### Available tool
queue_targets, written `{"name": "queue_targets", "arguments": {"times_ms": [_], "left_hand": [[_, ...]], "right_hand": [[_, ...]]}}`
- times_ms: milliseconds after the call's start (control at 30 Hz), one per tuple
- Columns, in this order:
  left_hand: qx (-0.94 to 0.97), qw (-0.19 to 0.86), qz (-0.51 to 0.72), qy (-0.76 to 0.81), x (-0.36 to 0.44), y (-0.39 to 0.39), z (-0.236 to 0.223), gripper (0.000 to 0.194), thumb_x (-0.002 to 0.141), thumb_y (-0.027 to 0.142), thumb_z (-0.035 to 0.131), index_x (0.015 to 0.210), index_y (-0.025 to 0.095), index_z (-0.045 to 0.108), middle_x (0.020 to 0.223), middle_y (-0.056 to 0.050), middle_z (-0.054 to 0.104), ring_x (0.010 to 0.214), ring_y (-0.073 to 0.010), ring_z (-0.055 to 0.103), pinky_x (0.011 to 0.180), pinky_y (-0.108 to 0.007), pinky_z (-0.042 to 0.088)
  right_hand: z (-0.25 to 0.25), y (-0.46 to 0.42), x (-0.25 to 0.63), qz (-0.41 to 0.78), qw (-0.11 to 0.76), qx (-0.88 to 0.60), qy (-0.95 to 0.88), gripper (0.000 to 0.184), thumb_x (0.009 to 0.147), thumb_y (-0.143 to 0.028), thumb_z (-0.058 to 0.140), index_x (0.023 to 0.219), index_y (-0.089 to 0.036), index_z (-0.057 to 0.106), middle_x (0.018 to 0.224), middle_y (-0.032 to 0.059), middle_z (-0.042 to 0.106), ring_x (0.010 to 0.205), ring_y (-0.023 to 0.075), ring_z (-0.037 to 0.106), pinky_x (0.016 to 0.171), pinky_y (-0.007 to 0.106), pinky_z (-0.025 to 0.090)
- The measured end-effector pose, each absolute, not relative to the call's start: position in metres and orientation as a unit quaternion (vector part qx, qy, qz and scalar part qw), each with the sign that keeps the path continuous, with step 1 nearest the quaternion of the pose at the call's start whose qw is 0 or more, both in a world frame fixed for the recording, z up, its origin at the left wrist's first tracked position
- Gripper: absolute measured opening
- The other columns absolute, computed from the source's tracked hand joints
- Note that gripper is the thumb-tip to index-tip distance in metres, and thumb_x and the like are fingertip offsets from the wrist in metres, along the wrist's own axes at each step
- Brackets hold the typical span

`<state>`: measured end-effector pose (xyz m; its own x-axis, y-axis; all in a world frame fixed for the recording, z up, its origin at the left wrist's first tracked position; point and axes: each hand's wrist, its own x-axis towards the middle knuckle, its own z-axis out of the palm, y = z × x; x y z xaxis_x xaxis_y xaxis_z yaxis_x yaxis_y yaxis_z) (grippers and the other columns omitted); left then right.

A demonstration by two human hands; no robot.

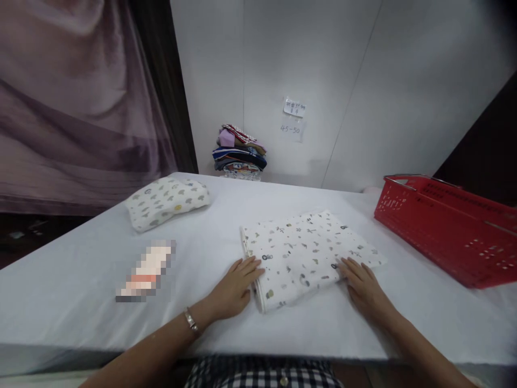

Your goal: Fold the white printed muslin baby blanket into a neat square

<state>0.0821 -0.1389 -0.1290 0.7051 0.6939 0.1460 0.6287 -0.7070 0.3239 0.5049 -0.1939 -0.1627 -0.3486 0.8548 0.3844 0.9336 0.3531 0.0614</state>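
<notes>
A folded white cloth (302, 256) with small grey and yellow printed figures lies flat on the white-covered table in front of me. My left hand (234, 288) rests at its left folded edge, fingertips on the fabric, palm down. At the cloth's near right edge lies my right hand (365, 288), its fingers stretched out and touching the fabric. Neither hand grips anything. Several layers show along the cloth's left fold.
A second printed cloth (167, 202) lies bunched at the back left. Nearer is a blurred, pixelated flat object (147, 272). On the right stands a red plastic basket (448, 229). Behind the table, a pile of folded clothes (240, 153) sits against the wall beneath handwritten paper notes (294, 108).
</notes>
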Motion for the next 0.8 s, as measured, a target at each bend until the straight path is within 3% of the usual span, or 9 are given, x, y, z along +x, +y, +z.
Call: {"name": "queue_targets", "arguments": {"times_ms": [233,433,700,800], "left_hand": [[0.926,0.13,0.129,0.33,0.093,-0.151,-0.123,0.061,0.071,0.012,0.049,0.13,0.026,0.043,0.142,-0.005,0.039,0.134,-0.0237,0.028,0.111,-0.051,0.017],[0.924,0.129,0.149,0.326,0.091,-0.152,-0.123,0.061,0.07,0.012,0.05,0.129,0.026,0.043,0.139,-0.005,0.043,0.132,-0.024,0.032,0.11,-0.052,0.017],[0.939,0.13,0.129,0.29,0.099,-0.171,-0.12,0.075,0.07,0.031,0.062,0.137,0.026,0.03,0.147,-0.008,0.03,0.135,-0.0277,0.024,0.111,-0.055,0.01],[0.939,0.099,0.144,0.297,0.113,-0.18,-0.125,0.073,0.074,0.032,0.06,0.138,0.025,0.027,0.147,-0.009,0.029,0.135,-0.028,0.026,0.111,-0.055,0.011]], "right_hand": [[-0.161,-0.168,0.497,-0.144,0.108,-0.491,-0.853,0.064,0.073,-0.005,0.041,0.134,-0.023,0.041,0.137,0.0078,0.046,0.128,0.0237,0.037,0.105,0.05,0.024],[-0.165,-0.154,0.487,-0.122,0.138,-0.487,-0.854,0.058,0.074,-0.006,0.041,0.129,-0.02,0.049,0.128,0.0104,0.054,0.12,0.0241,0.047,0.102,0.049,0.03],[-0.161,-0.152,0.479,-0.052,0.181,-0.59,-0.785,0.046,0.08,-0.02,0.042,0.125,-0.021,0.054,0.124,0.0082,0.058,0.112,0.0253,0.053,0.095,0.045,0.041],[-0.153,-0.152,0.474,-0.057,0.16,-0.568,-0.805,0.051,0.075,-0.015,0.043,0.124,-0.02,0.054,0.125,0.0082,0.057,0.114,0.0244,0.051,0.098,0.045,0.037]]}}
